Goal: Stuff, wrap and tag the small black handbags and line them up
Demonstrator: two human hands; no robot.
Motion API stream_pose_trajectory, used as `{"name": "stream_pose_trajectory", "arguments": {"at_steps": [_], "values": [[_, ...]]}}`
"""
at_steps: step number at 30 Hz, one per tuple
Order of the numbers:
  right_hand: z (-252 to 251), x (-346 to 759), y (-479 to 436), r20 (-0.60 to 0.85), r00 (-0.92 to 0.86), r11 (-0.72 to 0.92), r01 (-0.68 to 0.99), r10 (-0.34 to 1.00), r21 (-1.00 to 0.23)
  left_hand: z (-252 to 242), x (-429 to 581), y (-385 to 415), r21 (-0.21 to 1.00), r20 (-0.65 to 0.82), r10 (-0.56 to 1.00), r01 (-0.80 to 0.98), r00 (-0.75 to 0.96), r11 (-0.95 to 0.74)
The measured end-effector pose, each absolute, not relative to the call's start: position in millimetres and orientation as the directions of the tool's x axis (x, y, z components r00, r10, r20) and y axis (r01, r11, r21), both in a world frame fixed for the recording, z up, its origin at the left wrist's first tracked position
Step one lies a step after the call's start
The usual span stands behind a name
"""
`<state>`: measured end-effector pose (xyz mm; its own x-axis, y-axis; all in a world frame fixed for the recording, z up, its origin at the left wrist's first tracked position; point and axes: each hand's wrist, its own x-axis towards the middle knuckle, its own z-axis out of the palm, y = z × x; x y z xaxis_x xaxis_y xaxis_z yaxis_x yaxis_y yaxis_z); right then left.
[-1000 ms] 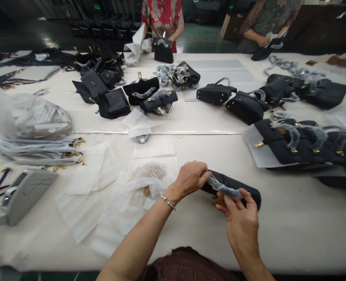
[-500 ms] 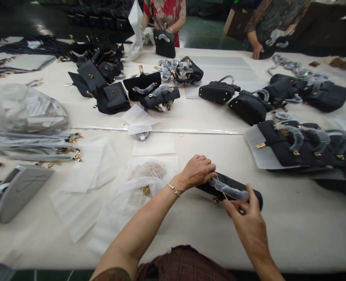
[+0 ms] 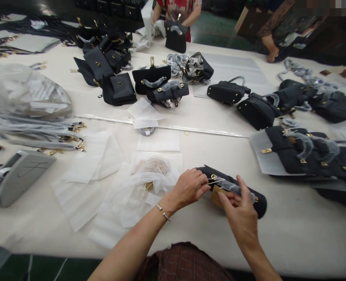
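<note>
A small black handbag [image 3: 257, 201] lies on its side on the white table [image 3: 292, 230] in front of me. Its handle is wrapped in clear plastic film [image 3: 234, 187]. My left hand [image 3: 188, 188] pinches a thin pale string at the bag's left end. My right hand [image 3: 238, 212] is closed on the wrapped handle, fingers over a tan tag [image 3: 216, 195] under the bag. Both hands touch the bag.
Crumpled white tissue sheets [image 3: 123, 195] lie left of my hands. A grey tape dispenser [image 3: 17, 175] sits at the far left. Several black handbags [image 3: 301, 152] fill the right and far side. Two other people [image 3: 180, 9] work at the far edge.
My left hand has come down from the top of the bag to its left end and now pinches a thin string. The right hand shifted left along the wrapped handle.
</note>
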<state>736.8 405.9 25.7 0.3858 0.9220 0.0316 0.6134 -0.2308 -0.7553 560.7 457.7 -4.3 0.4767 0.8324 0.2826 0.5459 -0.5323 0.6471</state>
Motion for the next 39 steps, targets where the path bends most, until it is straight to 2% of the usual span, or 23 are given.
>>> {"name": "stream_pose_trajectory", "arguments": {"at_steps": [2, 4, 8, 9, 11, 13, 14, 16, 19, 21, 25, 27, 29, 31, 34, 36, 39], "values": [[24, 728, 411, -0.077, 0.41, -0.234, 0.349, 0.909, -0.908, -7, 563, 445, 0.766, 0.201, 0.888, 0.498, 0.415, -0.406], [24, 721, 414, -0.123, 0.428, -0.215, 0.174, 0.895, -0.961, -5, 564, 437, 0.879, 0.108, 0.932, 0.405, 0.347, -0.253], [23, 716, 415, -0.099, 0.478, -0.167, 0.101, 0.872, -0.981, 4, 563, 430, 0.991, -0.131, 0.939, 0.083, 0.318, 0.11], [22, 716, 415, -0.094, 0.491, -0.156, 0.086, 0.866, -0.984, 6, 564, 429, 0.972, -0.202, 0.909, -0.042, 0.365, 0.233], [20, 716, 414, -0.087, 0.514, -0.134, 0.056, 0.854, -0.989, 7, 566, 425, 0.831, -0.298, 0.815, -0.285, 0.497, 0.478], [16, 717, 414, -0.082, 0.51, -0.137, 0.071, 0.856, -0.988, 5, 570, 420, 0.683, -0.312, 0.769, -0.431, 0.557, 0.589], [15, 718, 414, -0.076, 0.498, -0.152, 0.115, 0.864, -0.982, 4, 572, 417, 0.672, -0.311, 0.784, -0.459, 0.537, 0.581], [16, 722, 413, -0.064, 0.463, -0.204, 0.26, 0.884, -0.944, 2, 577, 416, 0.748, -0.309, 0.845, -0.437, 0.436, 0.499], [30, 736, 408, -0.103, 0.359, -0.279, 0.48, 0.927, -0.832, 3, 580, 423, 0.891, -0.304, 0.921, -0.269, 0.243, 0.365], [46, 751, 402, -0.074, 0.294, -0.253, 0.635, 0.953, -0.73, 4, 577, 436, 0.941, -0.28, 0.955, -0.171, 0.097, 0.293], [61, 794, 403, 0.344, 0.165, -0.007, 0.909, 0.924, -0.416, -7, 561, 471, 0.974, -0.223, 0.959, -0.069, -0.174, 0.214], [50, 817, 409, 0.41, 0.017, 0.139, 0.927, 0.912, -0.347, -17, 553, 486, 0.972, -0.235, 0.929, -0.068, -0.286, 0.225], [31, 833, 415, 0.352, -0.078, 0.227, 0.886, 0.933, -0.404, -25, 547, 494, 0.97, -0.245, 0.906, -0.076, -0.346, 0.233], [15, 842, 420, 0.271, -0.063, 0.204, 0.823, 0.961, -0.53, -30, 545, 493, 0.975, -0.223, 0.905, -0.069, -0.361, 0.213], [8, 842, 431, 0.125, 0.1, 0.017, 0.71, 0.987, -0.704, -33, 545, 483, 0.983, -0.185, 0.908, -0.058, -0.377, 0.176], [14, 842, 448, 0.033, 0.229, -0.123, 0.632, 0.973, -0.765, -36, 544, 476, 0.978, -0.21, 0.893, -0.073, -0.397, 0.198], [29, 852, 487, 0.044, 0.398, -0.201, 0.553, 0.916, -0.808, -44, 541, 470, 0.964, -0.264, 0.876, -0.1, -0.404, 0.245]]}}
